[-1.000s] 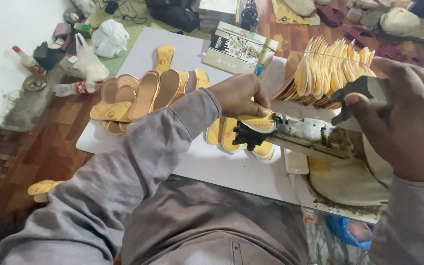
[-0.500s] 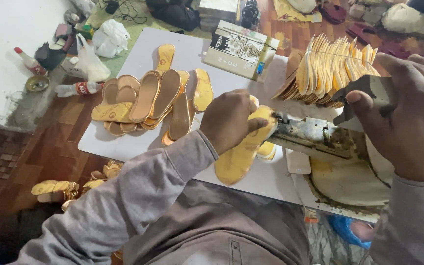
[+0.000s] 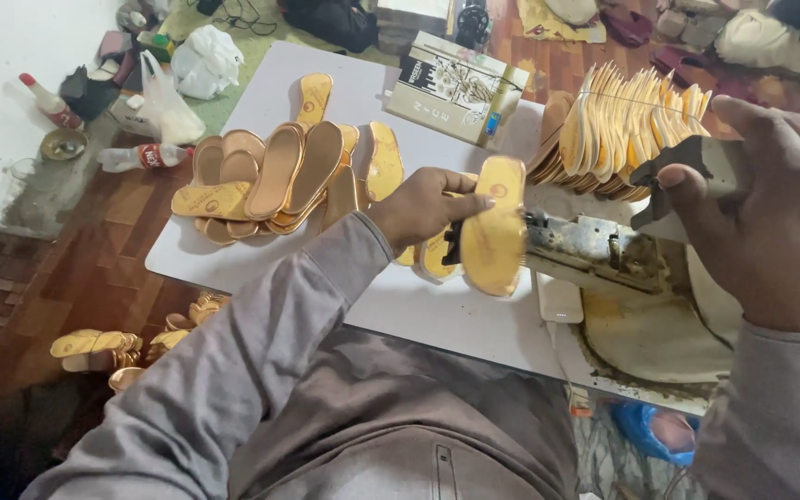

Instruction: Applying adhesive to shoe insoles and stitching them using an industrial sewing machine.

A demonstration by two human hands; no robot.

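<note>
Fingers of the left hand (image 3: 423,208) pinch a yellow insole (image 3: 494,227) held on edge, its long axis running toward the stained metal machine (image 3: 594,250) just beside it, whose grey lever (image 3: 696,167) the right hand (image 3: 770,213) grips.

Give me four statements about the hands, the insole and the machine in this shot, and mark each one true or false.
1. The left hand holds a yellow insole against the machine. True.
2. The right hand rests flat on the white table. False: it grips the machine's grey lever.
3. A fanned stack of insoles stands behind the machine. True.
4. The pile of soles on the table is blue. False: it is golden-tan.
</note>
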